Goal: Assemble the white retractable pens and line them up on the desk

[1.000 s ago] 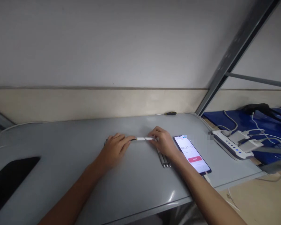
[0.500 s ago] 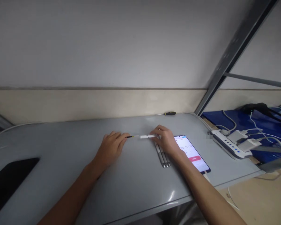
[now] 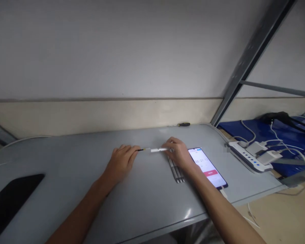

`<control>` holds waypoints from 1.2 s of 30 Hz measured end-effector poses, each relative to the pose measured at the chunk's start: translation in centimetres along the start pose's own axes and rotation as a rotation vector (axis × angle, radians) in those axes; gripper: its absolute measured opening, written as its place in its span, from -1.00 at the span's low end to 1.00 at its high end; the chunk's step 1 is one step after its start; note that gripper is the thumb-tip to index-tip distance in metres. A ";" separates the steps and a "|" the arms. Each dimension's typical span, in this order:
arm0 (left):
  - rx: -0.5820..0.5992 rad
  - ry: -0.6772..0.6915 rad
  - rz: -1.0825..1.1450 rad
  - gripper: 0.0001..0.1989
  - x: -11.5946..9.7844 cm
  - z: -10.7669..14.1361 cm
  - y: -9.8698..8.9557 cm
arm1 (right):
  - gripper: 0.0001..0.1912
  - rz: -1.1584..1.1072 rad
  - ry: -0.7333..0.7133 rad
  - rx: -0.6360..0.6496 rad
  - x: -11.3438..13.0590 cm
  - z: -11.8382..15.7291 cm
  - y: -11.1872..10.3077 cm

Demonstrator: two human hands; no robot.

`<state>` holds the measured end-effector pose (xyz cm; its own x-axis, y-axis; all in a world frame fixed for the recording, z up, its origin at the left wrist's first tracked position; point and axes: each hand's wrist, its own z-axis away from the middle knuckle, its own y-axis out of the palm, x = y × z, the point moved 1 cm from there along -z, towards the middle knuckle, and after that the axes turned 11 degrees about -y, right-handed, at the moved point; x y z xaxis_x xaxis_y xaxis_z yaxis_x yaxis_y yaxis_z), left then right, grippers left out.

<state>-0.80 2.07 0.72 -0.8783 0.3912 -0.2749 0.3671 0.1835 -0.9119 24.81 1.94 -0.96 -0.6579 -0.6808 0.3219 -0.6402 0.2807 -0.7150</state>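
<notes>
Between thumb and fingers my left hand (image 3: 122,159) pinches a thin refill with a black end (image 3: 140,149), and its clear part points right. A white pen barrel (image 3: 156,149) is gripped by my right hand (image 3: 176,151), roughly in line with the refill. The refill's clear end lies close to the barrel; whether they touch I cannot tell. Under and beside my right hand, several grey pens (image 3: 177,173) lie side by side on the grey table (image 3: 147,196), their tips toward me.
Right of my right forearm lies a lit phone (image 3: 209,169) with a cable. Beyond it is a white power strip (image 3: 249,157) with chargers. A screwdriver (image 3: 184,124) rests by the wall. A black object (image 3: 12,196) lies at the left.
The gap between the refill and the white barrel looks slightly smaller. Both hands keep their grips, and the view has shifted a little.
</notes>
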 end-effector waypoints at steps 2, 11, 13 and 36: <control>-0.005 0.002 0.005 -0.68 0.0 0.0 0.0 | -0.77 0.004 0.010 -0.009 -0.1 0.0 0.0; -0.010 0.000 0.017 -0.68 -0.1 0.0 0.0 | -0.81 -0.094 0.011 -0.037 0.3 0.0 0.2; -0.021 0.009 0.037 -0.68 -0.2 0.0 -0.1 | -0.80 -0.093 0.005 -0.044 0.2 0.1 0.2; 0.047 0.054 0.080 -0.74 -1.4 0.4 0.7 | -0.91 -0.168 -0.096 -0.028 2.1 -0.5 0.3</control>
<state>0.55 1.35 0.33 -0.8283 0.4516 -0.3316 0.4197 0.1081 -0.9012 23.07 0.93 -0.24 -0.5009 -0.7806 0.3739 -0.7496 0.1754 -0.6382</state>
